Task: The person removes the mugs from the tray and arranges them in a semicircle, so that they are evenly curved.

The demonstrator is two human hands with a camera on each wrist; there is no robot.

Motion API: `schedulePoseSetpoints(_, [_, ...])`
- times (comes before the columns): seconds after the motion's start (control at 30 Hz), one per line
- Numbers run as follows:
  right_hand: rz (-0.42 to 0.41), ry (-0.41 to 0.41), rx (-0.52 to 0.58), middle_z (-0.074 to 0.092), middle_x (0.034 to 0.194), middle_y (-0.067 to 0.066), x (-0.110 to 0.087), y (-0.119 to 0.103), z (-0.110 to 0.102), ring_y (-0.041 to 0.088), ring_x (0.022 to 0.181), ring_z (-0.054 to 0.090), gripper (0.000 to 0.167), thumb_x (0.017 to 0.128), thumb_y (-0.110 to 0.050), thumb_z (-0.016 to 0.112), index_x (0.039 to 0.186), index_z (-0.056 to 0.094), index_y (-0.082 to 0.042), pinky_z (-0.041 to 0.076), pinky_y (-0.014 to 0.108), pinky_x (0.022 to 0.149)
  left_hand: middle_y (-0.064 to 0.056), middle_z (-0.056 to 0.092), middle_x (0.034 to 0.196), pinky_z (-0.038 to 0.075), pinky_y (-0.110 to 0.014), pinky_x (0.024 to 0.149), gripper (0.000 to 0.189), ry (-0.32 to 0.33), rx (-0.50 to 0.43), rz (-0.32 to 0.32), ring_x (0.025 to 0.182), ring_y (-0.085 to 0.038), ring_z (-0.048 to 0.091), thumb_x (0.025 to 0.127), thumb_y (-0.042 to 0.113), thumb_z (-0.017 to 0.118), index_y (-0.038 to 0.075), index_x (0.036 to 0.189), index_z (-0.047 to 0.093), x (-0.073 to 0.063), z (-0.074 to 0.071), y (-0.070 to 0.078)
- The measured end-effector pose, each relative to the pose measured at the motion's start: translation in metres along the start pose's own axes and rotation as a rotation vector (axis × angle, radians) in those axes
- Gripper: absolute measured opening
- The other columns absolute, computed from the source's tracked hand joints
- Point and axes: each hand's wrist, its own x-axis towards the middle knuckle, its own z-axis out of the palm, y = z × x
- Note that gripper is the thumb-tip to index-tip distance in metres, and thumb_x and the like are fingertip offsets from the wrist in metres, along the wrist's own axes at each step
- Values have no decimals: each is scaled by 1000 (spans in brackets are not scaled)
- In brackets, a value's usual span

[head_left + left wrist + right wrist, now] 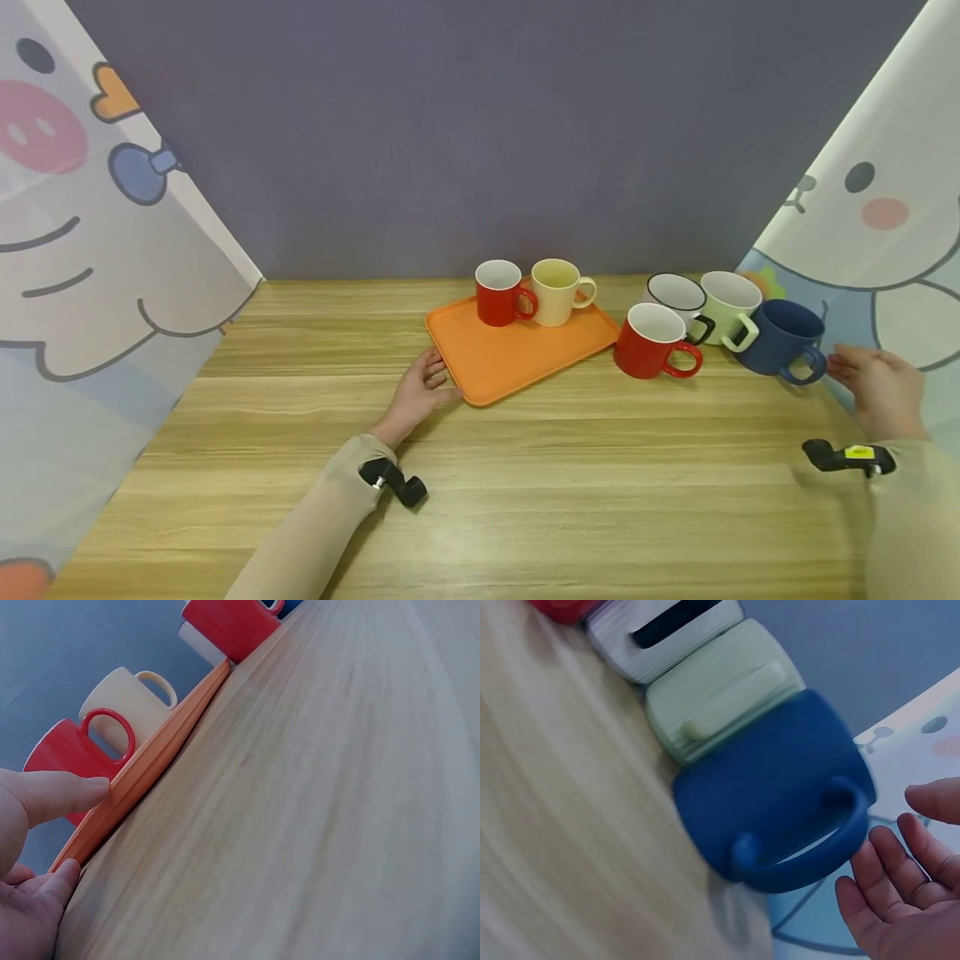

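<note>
My left hand [415, 397] lies at the near left side of an orange tray [487, 367], its loosely bent fingers right at the rim. In the left wrist view the thumb [71, 793] overlaps the tray's edge. On the tray stand a red mug [495, 304] and a cream-yellow mug [551, 300], handles to the right. At the far right, my right hand [885, 387] is beside a dark blue mug [772, 342]. Its relaxed fingers [877, 889] come close to that mug's handle in the right wrist view, with nothing in the palm.
Left of the blue mug, a pale green mug [723, 308], a white mug [663, 292] with a black rim and handle, and another red mug [645, 350] stand close together. That red mug is by the tray's right corner. A grey wall [480, 142] backs the wooden table [570, 500].
</note>
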Motion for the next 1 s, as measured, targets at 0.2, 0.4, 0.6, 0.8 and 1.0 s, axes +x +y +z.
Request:
schedulePoseSetpoints(0.2, [-83, 139, -32, 67, 68, -2, -13, -20, 22, 5, 59, 66, 21, 95, 2, 60, 78, 69, -8, 55, 12, 57, -31, 35, 149, 40, -49, 111, 93, 4, 0, 4, 133, -44, 43, 79, -7, 75, -13, 152, 18, -1, -1, 2])
schedulePoseSetpoints(0.4, [-177, 180, -3, 65, 79, -1, -24, -32, 43, 6, 64, 65, 15, 93, 5, 61, 82, 67, -4, 55, 10, 63, -32, 36, 149, 39, -50, 111, 93, 2, 2, 14, 132, -45, 42, 78, -8, 75, -13, 152, 19, 0, -1, 1])
schedulePoseSetpoints(0.6, [-235, 153, -42, 66, 79, -1, -29, -39, 65, 6, 66, 65, 14, 93, 3, 63, 82, 69, -4, 54, 9, 65, -31, 36, 149, 40, -49, 111, 94, -2, 9, 13, 132, -44, 43, 77, -8, 76, -13, 152, 18, -1, -2, 1])
schedulePoseSetpoints(0.8, [-257, -10, -84, 68, 81, -3, -37, -46, 85, 5, 68, 66, 10, 93, 0, 65, 89, 72, -5, 54, 9, 66, -31, 36, 150, 40, -49, 111, 93, -1, 8, 11, 132, -44, 43, 78, -7, 76, -12, 152, 19, -1, -1, 1])
schedulePoseSetpoints(1.0, [-293, -152, -222, 70, 78, -8, -45, -49, 108, 2, 70, 66, 11, 95, -3, 64, 91, 71, -11, 52, 7, 69, -31, 36, 150, 40, -49, 111, 94, -3, 5, 12, 132, -45, 43, 78, -7, 76, -12, 152, 19, -1, -1, 2])
